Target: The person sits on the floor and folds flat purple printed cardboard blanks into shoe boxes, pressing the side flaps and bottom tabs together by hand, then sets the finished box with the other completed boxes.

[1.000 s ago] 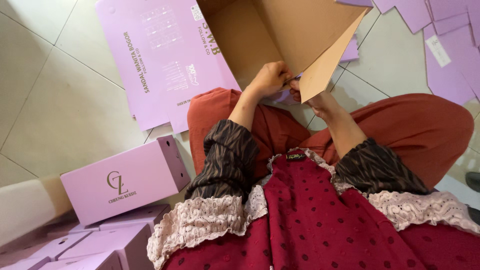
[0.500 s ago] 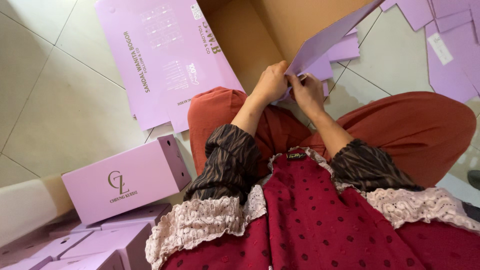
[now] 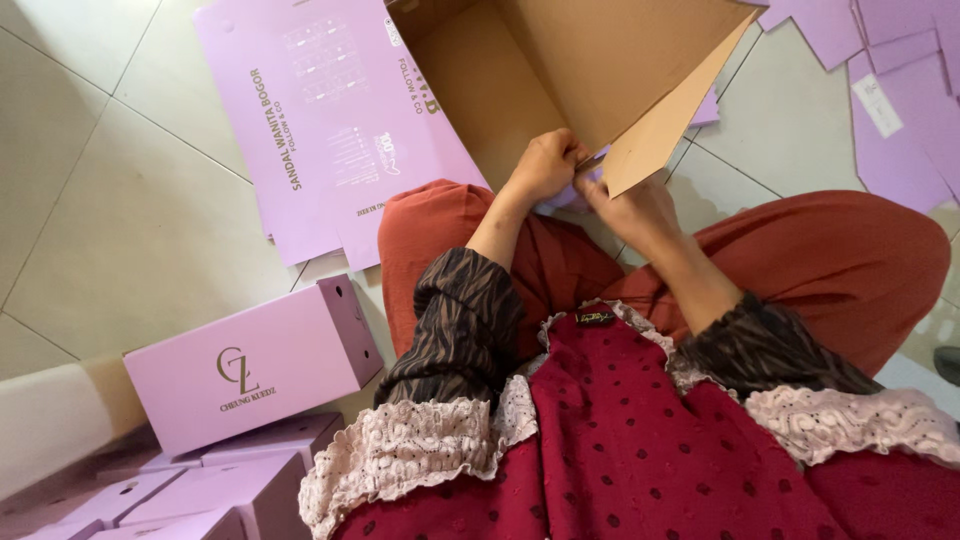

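A finished lilac box [image 3: 250, 370] sits well left of the fingers. The left hand [image 3: 545, 165] curls shut on the folding carton [image 3: 560, 80], fingertips hidden behind its edge. The right hand [image 3: 630, 205] pinches a brown flap [image 3: 665, 135] above it; its fingertips are hidden too. The carton's open mouth faces the person, its top cropped.

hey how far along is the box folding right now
Done: a few assembled lilac boxes sit stacked at the person's left. In hand: the left hand and right hand meet at a flap of a half-folded carton, its brown inside showing. Left: a large flat lilac sheet lies unfolded on the tiled floor, and more flat pieces lie at upper right.
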